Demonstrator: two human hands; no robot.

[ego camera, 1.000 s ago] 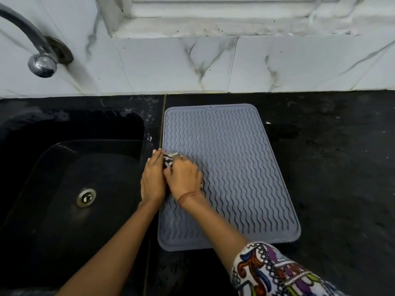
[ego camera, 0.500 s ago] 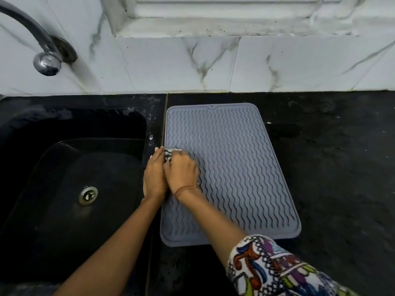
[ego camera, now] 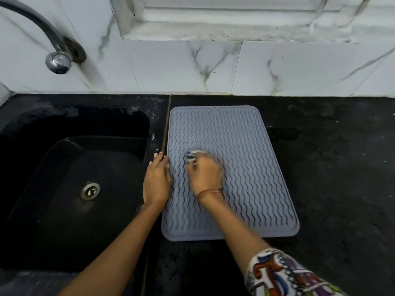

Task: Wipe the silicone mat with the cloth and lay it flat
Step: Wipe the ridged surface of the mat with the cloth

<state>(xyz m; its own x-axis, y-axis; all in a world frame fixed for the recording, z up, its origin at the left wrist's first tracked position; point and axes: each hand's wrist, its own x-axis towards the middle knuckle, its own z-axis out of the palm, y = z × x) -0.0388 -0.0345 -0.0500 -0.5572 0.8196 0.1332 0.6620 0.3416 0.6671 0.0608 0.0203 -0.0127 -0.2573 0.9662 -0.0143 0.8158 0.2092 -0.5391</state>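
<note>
A grey silicone mat [ego camera: 245, 159] with wavy ridges lies flat on the black counter, just right of the sink. My right hand [ego camera: 206, 175] rests on the mat's left-middle part, closed on a small bunched cloth [ego camera: 193, 155] that peeks out past the fingers and looks blurred. My left hand [ego camera: 157, 181] lies flat with fingers together on the mat's left edge, holding nothing.
A black sink [ego camera: 70, 189] with a metal drain [ego camera: 90, 190] sits left of the mat. A chrome tap [ego camera: 56, 58] juts from the marble wall [ego camera: 277, 67] at the upper left. Black counter [ego camera: 342, 167] stretches right of the mat.
My right hand has slid with the cloth to the right, away from my left hand. The left hand stays on the mat's left edge.
</note>
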